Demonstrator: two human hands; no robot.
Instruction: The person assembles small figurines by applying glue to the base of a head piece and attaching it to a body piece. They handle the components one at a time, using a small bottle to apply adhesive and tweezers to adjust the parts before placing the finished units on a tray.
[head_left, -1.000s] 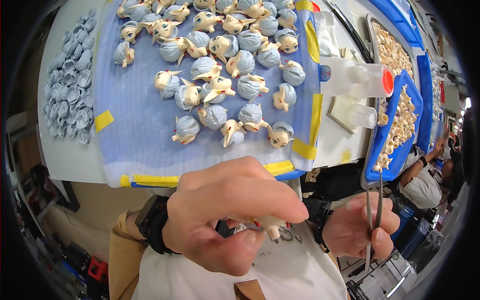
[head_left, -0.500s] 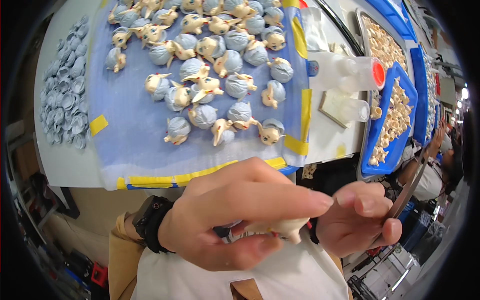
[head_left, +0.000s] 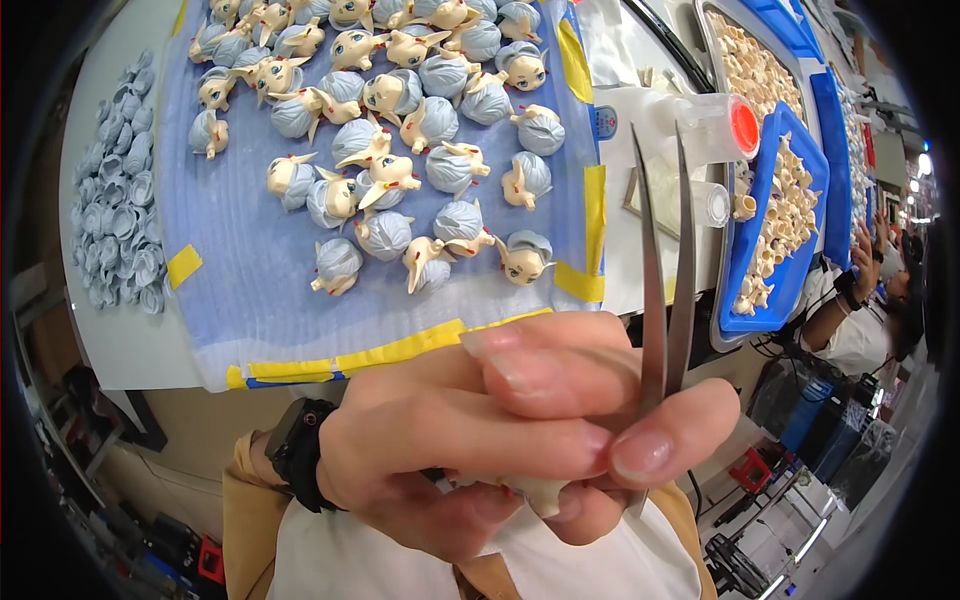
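My left hand (head_left: pixel 420 430), with a dark watch on its wrist, is closed around a small pale doll head (head_left: pixel 540 492). Only the head's lower part shows below my fingers, with a bit of red at its side; the rest is hidden. Pressed up against it, my right hand (head_left: pixel 590 375) lays its fingers over the left one and the doll head. Between its thumb and fingers it grips metal tweezers (head_left: pixel 652 300), whose two tips point up and stand apart.
Many doll heads with grey-blue hair (head_left: pixel 385 235) lie on a blue mat (head_left: pixel 240 290) edged with yellow tape. Loose hair pieces (head_left: pixel 120 200) are heaped at left. At right stand a red-capped bottle (head_left: pixel 690 125) and a blue tray (head_left: pixel 742 290) of pale parts. Another person (head_left: pixel 850 290) works beyond.
My right hand has moved left onto my left hand and the doll head. The tweezers have swung from a slant at the right to nearly upright, tips now visibly apart.
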